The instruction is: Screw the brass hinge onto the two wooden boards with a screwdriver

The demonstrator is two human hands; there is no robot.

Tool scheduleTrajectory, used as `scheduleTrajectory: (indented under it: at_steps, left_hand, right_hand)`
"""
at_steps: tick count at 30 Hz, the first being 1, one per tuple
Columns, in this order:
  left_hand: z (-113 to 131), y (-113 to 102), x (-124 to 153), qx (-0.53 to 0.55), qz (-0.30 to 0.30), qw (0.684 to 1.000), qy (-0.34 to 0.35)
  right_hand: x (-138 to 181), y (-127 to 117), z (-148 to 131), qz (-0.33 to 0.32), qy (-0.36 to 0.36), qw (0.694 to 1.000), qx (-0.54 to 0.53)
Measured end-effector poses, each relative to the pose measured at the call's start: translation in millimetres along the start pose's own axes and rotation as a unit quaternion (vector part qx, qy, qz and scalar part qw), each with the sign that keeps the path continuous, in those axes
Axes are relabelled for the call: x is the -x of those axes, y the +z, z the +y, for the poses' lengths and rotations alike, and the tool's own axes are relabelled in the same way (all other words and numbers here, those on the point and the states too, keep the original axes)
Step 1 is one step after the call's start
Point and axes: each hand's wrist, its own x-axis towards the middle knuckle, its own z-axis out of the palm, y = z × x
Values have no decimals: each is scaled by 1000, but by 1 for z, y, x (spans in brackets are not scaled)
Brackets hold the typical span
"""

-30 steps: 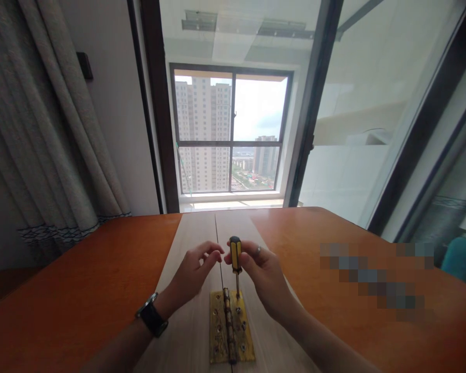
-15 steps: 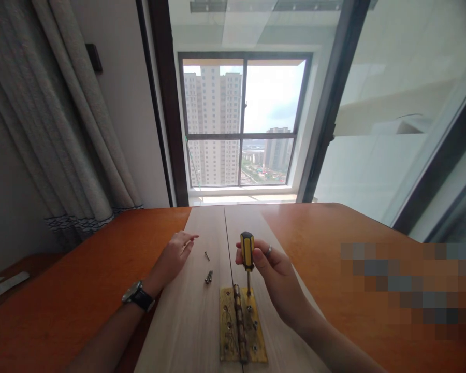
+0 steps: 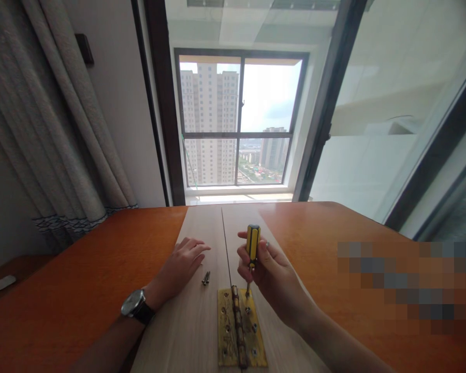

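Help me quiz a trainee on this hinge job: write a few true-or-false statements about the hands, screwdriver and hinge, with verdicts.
1. The right hand holds a yellow-and-black screwdriver, tip down at the brass hinge. True.
2. Loose screws lie beside the left hand. True.
3. The left hand grips the hinge. False: it lies flat on the pale board, apart from the hinge.
4. The wristwatch is on the right wrist. False: it is on the left wrist.

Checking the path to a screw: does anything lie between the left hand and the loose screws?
Nothing visible does. The left hand lies flat on the pale board; the screws lie on bare wood just right of it, apart.
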Motion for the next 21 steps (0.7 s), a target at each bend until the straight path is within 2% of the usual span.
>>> scheduleTrajectory:
  at_steps: [5, 8, 13, 21]
  left_hand:
    - [-6, 1, 1, 13, 38, 996, -78]
    - [-6, 1, 2, 21, 33, 993, -108]
    - [-2, 0, 1, 42, 3, 993, -114]
    - [0, -1, 0, 47, -34, 995, -86]
  right_hand:
    - [-1, 1, -3, -16, 29, 998, -45]
    - [-2, 1, -3, -26, 41, 998, -50]
    - [2, -1, 0, -5, 3, 1000, -15]
    - [0, -7, 3, -13, -23, 1000, 8]
